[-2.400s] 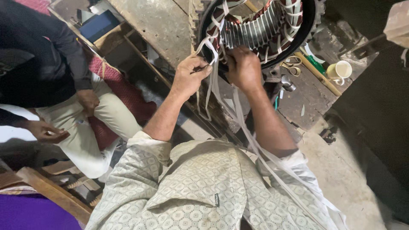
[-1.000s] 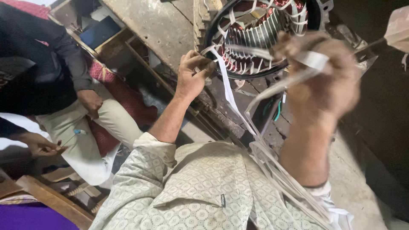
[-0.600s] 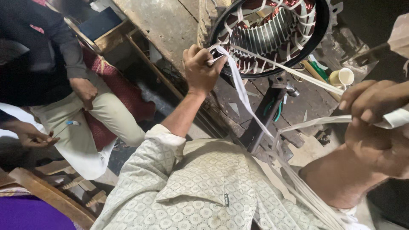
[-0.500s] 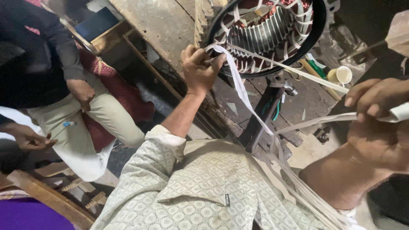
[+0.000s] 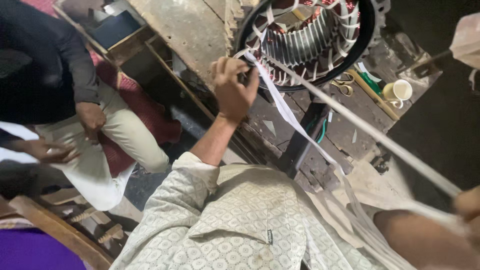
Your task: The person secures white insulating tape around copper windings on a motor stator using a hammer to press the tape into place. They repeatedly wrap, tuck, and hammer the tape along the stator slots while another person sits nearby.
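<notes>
While the left hand presses against the rim of the motor stator, its fingers are curled together and pinch the white cloth tape where the tape enters the winding. That stator sits on a worn, stained bench, its slotted core and copper coils facing the camera. From the stator, one run of tape stretches taut to the right hand, which is cut off at the frame edge; whether its fingers are clamped cannot be told. A second run hangs slack toward the patterned shirt. Scissors and a small cup lie just beyond the stator. Another person's hand rests on a knee at left.
</notes>
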Motion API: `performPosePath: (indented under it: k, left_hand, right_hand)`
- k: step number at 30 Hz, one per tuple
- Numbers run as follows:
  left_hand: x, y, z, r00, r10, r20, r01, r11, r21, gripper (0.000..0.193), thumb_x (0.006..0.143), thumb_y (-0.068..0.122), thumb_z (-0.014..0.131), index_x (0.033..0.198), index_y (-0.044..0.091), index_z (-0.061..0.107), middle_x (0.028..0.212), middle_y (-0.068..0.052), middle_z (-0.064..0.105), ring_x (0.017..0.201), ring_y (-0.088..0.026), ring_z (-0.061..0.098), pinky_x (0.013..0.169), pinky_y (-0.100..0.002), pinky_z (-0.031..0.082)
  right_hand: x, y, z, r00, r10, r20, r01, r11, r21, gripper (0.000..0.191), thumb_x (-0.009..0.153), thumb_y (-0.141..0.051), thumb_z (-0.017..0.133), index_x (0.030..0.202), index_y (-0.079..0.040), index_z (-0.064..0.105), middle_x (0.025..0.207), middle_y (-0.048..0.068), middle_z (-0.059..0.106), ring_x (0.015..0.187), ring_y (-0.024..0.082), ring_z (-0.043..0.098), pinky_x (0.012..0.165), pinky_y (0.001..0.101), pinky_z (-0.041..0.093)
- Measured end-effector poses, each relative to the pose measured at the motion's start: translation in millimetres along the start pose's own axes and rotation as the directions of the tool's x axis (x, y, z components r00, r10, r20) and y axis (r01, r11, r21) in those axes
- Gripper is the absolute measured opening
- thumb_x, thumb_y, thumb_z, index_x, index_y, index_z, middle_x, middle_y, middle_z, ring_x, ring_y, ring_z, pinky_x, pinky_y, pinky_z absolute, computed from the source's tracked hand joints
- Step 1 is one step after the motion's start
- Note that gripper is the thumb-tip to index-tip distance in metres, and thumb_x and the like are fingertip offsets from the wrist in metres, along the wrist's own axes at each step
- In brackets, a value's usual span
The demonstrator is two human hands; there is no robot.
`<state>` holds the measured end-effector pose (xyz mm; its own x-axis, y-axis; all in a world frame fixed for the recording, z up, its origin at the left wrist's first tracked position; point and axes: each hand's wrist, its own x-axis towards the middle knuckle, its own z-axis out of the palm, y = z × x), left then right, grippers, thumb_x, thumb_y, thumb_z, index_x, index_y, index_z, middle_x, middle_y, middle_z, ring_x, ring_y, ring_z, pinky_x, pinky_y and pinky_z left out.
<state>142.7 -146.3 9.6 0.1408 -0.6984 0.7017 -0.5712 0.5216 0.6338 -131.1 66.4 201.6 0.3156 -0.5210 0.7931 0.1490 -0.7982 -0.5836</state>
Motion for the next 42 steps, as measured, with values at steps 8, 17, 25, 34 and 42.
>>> performPosePath:
  k: [8, 17, 25, 34, 42]
  left_hand:
    - [25, 27, -27, 0.723, 0.527, 0.447, -0.426, 0.849, -0.313, 0.011, 0.108, 0.008, 0.067, 0.118, 0.009, 0.072, 0.113, -0.009, 0.076, 0.099, -0.017, 0.072, 0.085, -0.033, 0.057]
    - [93, 33, -39, 0.476, 0.690, 0.545, -0.402, 0.722, -0.563, 0.010, 0.097, 0.014, 0.073, 0.106, 0.011, 0.075, 0.089, -0.005, 0.074, 0.079, -0.022, 0.071, 0.075, -0.035, 0.054]
    - [161, 39, 7, -0.085, 0.794, 0.602, -0.386, 0.531, -0.755, 0.014, 0.108, 0.017, 0.063, 0.101, 0.015, 0.076, 0.072, -0.004, 0.071, 0.060, -0.019, 0.063, 0.067, -0.038, 0.046]
    - [212, 50, 42, -0.226, 0.876, 0.426, -0.273, 0.363, -0.891, 0.010, 0.106, 0.016, 0.065, 0.106, 0.011, 0.073, 0.082, -0.007, 0.072, 0.064, -0.020, 0.066, 0.059, -0.036, 0.053]
    - [195, 29, 53, -0.080, 0.944, 0.319, -0.085, 0.312, -0.946, 0.014, 0.107, 0.013, 0.062, 0.117, 0.009, 0.070, 0.085, -0.009, 0.073, 0.067, -0.017, 0.067, 0.063, -0.032, 0.056]
  right_hand:
    - [-29, -13, 0, 0.995, 0.063, 0.072, -0.066, 0.997, 0.041, 0.017, 0.095, -0.014, 0.064, 0.110, -0.006, 0.065, 0.096, 0.015, 0.065, 0.070, 0.025, 0.064, 0.060, 0.0402, 0.055]
    - [-74, 108, 37, 0.444, 0.473, -0.761, -0.889, 0.125, -0.440, 0.020, 0.093, -0.010, 0.075, 0.112, -0.005, 0.071, 0.098, 0.018, 0.071, 0.072, 0.030, 0.069, 0.060, 0.0426, 0.055]
    - [-156, 216, 113, 0.483, 0.237, -0.843, -0.779, -0.323, -0.537, 0.042, 0.093, -0.014, 0.072, 0.127, 0.007, 0.061, 0.106, 0.030, 0.065, 0.078, 0.049, 0.065, 0.062, 0.0534, 0.054]
    - [-105, 189, 200, -0.042, 0.173, -0.984, -0.953, 0.288, 0.091, 0.022, 0.106, -0.011, 0.068, 0.120, 0.001, 0.056, 0.087, 0.006, 0.062, 0.069, 0.011, 0.055, 0.057, 0.0299, 0.045]
    - [-81, 276, 297, 0.311, 0.396, -0.864, -0.516, 0.834, 0.196, 0.016, 0.098, -0.016, 0.064, 0.101, -0.004, 0.054, 0.134, 0.015, 0.056, 0.058, 0.010, 0.049, 0.059, 0.0344, 0.057]
